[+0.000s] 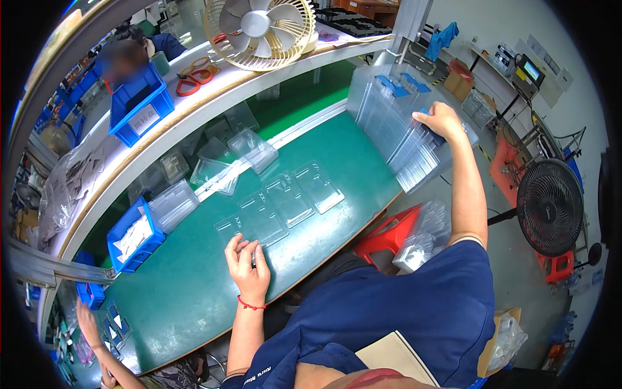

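Note:
Several clear plastic blister shells lie in a slanting row on the green table, among them a middle shell (287, 200) and a right-hand shell (317, 187). My left hand (249, 269), a red cord at its wrist, hovers at the near edge of the leftmost shell (228, 228). Its fingers are loosely curled and apart, with nothing seen in them. At the table's right end stands a dense row of nested blister shells (395, 139). My right hand (442, 122) is closed at the top edge of this row, gripping a shell; its fingertips are partly hidden.
Along the table's (188, 285) back edge sit more clear shells (253, 150) and a blue bin (136, 235) of white pieces. The shelf above holds a fan (256, 26), red-handled scissors (193, 81) and a blue box (139, 107). A co-worker's hand (87, 321) is at lower left.

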Available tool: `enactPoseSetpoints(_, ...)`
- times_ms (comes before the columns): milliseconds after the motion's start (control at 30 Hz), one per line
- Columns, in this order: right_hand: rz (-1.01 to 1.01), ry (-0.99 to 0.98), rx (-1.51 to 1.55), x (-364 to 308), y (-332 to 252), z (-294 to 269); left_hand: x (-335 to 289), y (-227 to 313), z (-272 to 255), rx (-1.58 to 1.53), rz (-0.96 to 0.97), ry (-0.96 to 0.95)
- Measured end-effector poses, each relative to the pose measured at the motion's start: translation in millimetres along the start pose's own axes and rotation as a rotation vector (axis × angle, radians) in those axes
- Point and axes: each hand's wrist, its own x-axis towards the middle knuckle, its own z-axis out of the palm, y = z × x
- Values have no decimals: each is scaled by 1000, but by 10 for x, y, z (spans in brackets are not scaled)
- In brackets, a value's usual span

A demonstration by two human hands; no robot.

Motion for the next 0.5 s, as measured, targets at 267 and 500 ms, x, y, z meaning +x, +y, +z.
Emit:
enactPoseSetpoints(267,-96,223,11,890,-29,-165,-29,-46,-29,41,-1,42)
enactPoseSetpoints(500,-13,210,-66,1813,84,411,-17,-68,2,56,13,76)
